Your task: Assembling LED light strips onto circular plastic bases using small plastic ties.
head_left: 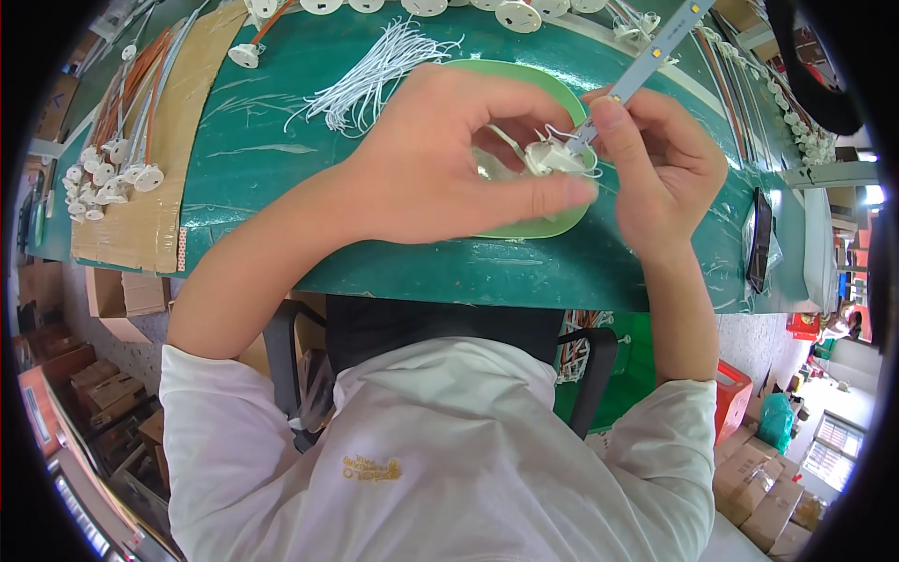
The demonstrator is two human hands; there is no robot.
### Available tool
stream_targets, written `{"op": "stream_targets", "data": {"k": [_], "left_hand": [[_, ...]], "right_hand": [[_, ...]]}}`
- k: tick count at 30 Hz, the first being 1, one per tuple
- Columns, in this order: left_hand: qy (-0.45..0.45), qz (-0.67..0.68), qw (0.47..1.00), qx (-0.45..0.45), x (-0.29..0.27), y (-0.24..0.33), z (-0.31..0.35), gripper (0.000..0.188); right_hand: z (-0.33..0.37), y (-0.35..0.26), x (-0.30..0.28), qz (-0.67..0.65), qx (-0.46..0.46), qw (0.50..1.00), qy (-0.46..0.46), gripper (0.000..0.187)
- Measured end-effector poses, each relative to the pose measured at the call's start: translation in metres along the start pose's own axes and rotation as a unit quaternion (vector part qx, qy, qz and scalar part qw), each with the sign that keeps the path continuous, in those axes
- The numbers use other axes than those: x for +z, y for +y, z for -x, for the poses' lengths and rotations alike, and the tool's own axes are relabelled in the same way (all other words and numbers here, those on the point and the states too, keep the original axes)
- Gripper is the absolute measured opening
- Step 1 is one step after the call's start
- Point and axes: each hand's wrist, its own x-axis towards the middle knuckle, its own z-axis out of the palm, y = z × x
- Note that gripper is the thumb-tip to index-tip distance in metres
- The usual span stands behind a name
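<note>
My left hand [435, 164] is closed around a white round plastic end cap [552, 157] with thin white wires, its thumb along the near side. In my right hand [660, 173], thumb and fingers pinch the lower end of a narrow LED strip board [648, 62] that slants up to the right. The strip's lower tip meets the cap or lies right against it; I cannot tell whether it is seated. Below both hands is a light green oval tray [562, 89], its inside mostly hidden by my left hand.
Loose white wires [375, 80] lie in a bunch on the green table [253, 178]. White caps with wires [108, 178] rest on cardboard [201, 84] at the left; more white caps [520, 14] line the far side. A dark flat object [757, 239] lies near the right edge.
</note>
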Motion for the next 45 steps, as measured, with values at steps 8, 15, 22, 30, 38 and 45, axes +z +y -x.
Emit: {"op": "stream_targets", "data": {"k": [8,15,22,30,38,45], "left_hand": [[-0.071,-0.024,0.997,-0.01,-0.005,-0.001,-0.001,0.039],[-0.054,-0.039,0.998,0.007,-0.003,0.001,0.0,0.038],[-0.04,-0.021,0.999,-0.024,-0.003,0.0,0.001,0.036],[-0.041,0.021,0.999,-0.024,-0.004,-0.002,0.001,0.035],[-0.03,-0.056,0.997,0.038,-0.002,-0.007,0.002,0.036],[0.028,-0.089,0.991,0.091,-0.003,-0.01,-0.009,0.031]], "right_hand": [[0.001,-0.001,0.0,0.025,0.014,0.999,-0.017,0.011],[0.001,-0.001,0.001,0.034,0.026,0.999,-0.011,0.011],[-0.002,0.009,0.0,0.046,-0.05,0.998,0.001,0.012],[-0.003,0.007,0.0,0.031,-0.074,0.997,-0.008,0.011],[-0.001,0.008,-0.003,0.013,-0.115,0.993,-0.036,0.008],[-0.012,0.008,-0.006,-0.002,-0.169,0.983,-0.071,0.007]]}}
